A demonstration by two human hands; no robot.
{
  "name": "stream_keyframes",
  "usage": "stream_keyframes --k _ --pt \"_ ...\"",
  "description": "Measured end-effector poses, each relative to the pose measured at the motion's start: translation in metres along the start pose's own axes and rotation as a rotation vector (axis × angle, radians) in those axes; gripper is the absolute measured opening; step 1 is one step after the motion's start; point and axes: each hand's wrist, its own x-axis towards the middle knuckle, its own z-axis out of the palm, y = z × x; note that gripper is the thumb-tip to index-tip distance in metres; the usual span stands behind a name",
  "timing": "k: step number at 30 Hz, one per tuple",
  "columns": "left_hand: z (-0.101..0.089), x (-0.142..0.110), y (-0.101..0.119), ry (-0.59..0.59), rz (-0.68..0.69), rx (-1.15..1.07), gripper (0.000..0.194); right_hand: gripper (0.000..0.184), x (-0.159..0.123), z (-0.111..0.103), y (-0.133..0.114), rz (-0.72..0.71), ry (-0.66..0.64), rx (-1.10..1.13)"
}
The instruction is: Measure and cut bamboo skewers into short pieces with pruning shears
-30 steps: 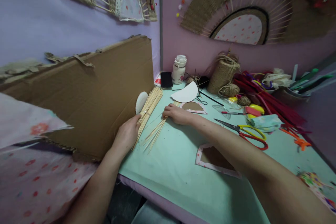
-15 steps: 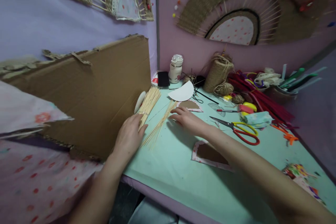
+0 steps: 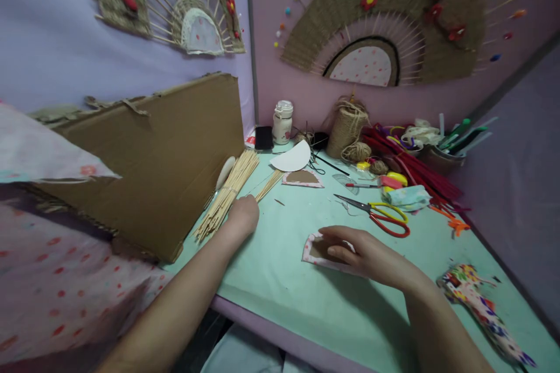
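My left hand point(image 3: 244, 214) is curled around the lower part of a few loose bamboo sticks point(image 3: 268, 187), whose upper ends reach toward a white paper half-disc point(image 3: 292, 157). Beside it lies a tied bundle of bamboo sticks point(image 3: 231, 189). My right hand point(image 3: 361, 249), thumb and fingers apart, is over a half-round cardboard piece point(image 3: 318, 250) edged with pink-dotted cloth, partly covering it; whether it touches the piece I cannot tell. A similar cloth-edged cardboard piece point(image 3: 303, 178) lies farther back, just below the paper half-disc.
Scissors point(image 3: 371, 211) with red and yellow handles lie right of centre. A large cardboard sheet point(image 3: 161, 169) stands at left. Along the back are a white bottle point(image 3: 283, 122), a twine spool point(image 3: 347, 128) and red strips point(image 3: 411, 163). Patterned cloth point(image 3: 481, 309) lies at right.
My left hand has moved off the tied bundle to the right, onto the loose sticks. My right hand has drawn back from near the loose sticks to the nearer cardboard piece. The view has shifted.
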Motion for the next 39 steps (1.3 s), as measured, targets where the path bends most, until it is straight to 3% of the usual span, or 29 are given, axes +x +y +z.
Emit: stream_keyframes --k 3,7,9,11,14,16,19,21,24,27,30,33,35,39 --pt "-0.002 -0.013 -0.009 -0.063 -0.042 0.005 0.026 0.030 -0.003 0.004 0.006 -0.007 -0.006 0.081" --pt "-0.005 -0.050 -0.030 -0.095 -0.040 -0.059 0.023 0.031 -0.007 0.004 0.016 -0.003 0.028 0.144" --pt "-0.009 -0.068 -0.035 -0.056 -0.011 -0.377 0.019 0.032 -0.009 0.002 0.019 0.007 0.074 0.154" --pt "-0.012 -0.083 -0.031 -0.163 -0.001 -0.760 0.021 0.032 -0.009 0.001 0.018 0.014 0.132 0.164" --pt "-0.011 -0.092 -0.010 -0.411 -0.031 -1.241 0.030 0.032 -0.006 0.004 0.012 0.008 0.195 0.235" --pt "-0.004 -0.088 0.010 -0.499 -0.003 -1.443 0.033 0.037 0.000 0.008 0.008 -0.011 0.218 0.376" --pt "0.004 -0.067 0.046 -0.531 0.181 -1.622 0.031 0.049 0.017 0.009 0.002 -0.045 0.303 0.637" --pt "0.004 -0.043 0.071 -0.425 0.371 -1.706 0.029 0.050 0.032 0.000 -0.003 -0.070 0.383 0.706" --pt "-0.005 -0.001 0.102 -0.106 0.636 -1.721 0.028 0.048 0.055 -0.021 -0.010 -0.193 0.519 0.719" --pt "0.000 0.030 0.116 0.096 0.725 -1.546 0.026 0.051 0.076 -0.039 -0.010 -0.297 0.630 0.653" --pt "0.025 0.042 0.112 0.069 0.676 -1.349 0.025 0.055 0.092 -0.042 -0.006 -0.314 0.564 0.668" --pt "0.049 0.043 0.101 -0.007 0.654 -1.274 0.023 0.054 0.103 -0.032 -0.004 -0.240 0.464 0.753" --pt "0.054 0.042 0.095 -0.056 0.654 -1.214 0.025 0.045 0.107 -0.027 -0.005 -0.214 0.448 0.818" --pt "0.043 0.042 0.090 -0.097 0.666 -1.163 0.028 0.025 0.111 -0.026 -0.011 -0.217 0.391 0.908"
